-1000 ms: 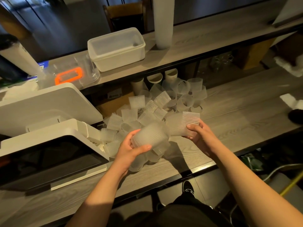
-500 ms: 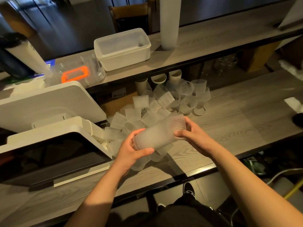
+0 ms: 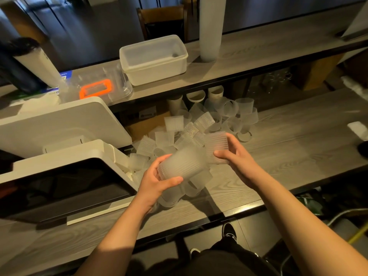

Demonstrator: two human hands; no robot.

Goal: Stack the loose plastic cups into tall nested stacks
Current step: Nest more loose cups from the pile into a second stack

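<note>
Wood-grain surface [image 3: 288, 156] runs across mid-frame, a raised shelf [image 3: 268, 50] behind it along the top.

White machine [image 3: 59, 156] with a dark screen fills the left side, sitting on the surface.

White plastic tub [image 3: 154, 60] on the shelf, upper centre. Tall nested cup stack [image 3: 210, 28] stands upright just right of the tub, top cut off by the frame edge. Clear container with an orange handle [image 3: 95, 90] lies on the shelf left of the tub.

Pile of loose ribbed plastic cups [image 3: 199, 126] in the centre of the frame, on the surface between the machine and the open wood to the right. Cups lie on their sides at mixed angles; smoother clear ones at the back right of the pile.

Left hand [image 3: 157, 180], lower centre: grip closed around a short nested stack [image 3: 183, 164] held on its side above the front of the pile, thumb underneath, fingers wrapped over the top.

Right hand [image 3: 237, 154], just right of it: grip pinching a single ribbed cup [image 3: 217, 146], thumb on the near side, fingers on the far side. The cup sits right at the right end of the short nested stack; can't tell if it is partly seated or only touching.
</note>
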